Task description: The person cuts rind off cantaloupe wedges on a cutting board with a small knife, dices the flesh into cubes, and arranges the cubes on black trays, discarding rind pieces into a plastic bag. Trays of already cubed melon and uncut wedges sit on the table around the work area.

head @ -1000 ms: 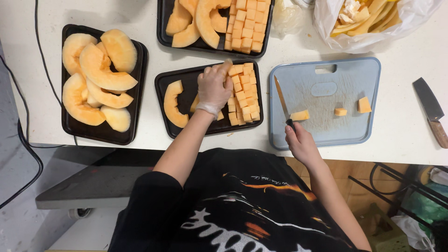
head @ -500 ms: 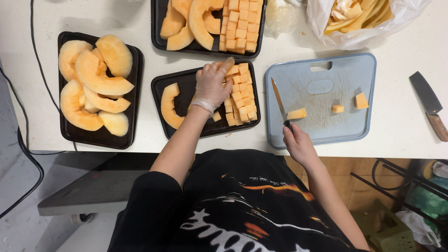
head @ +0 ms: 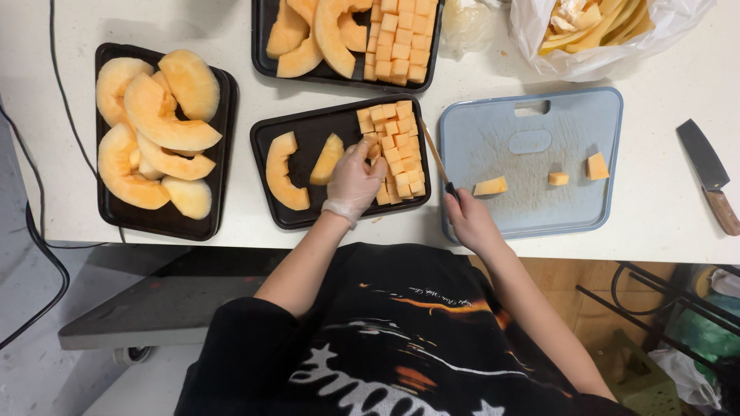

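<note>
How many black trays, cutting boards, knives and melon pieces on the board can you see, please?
Black trays: 3
Blue cutting board: 1
Knives: 2, one in the right hand, one lying at the far right
Melon pieces on the board: 3
Total: 9

Bright, even overhead light falls on the white table [head: 671, 208], with only soft, short shadows beside the black trays [head: 266, 173]. The view is sharp, without glare. The floor below the table edge lies darker and slightly blurred.
</note>
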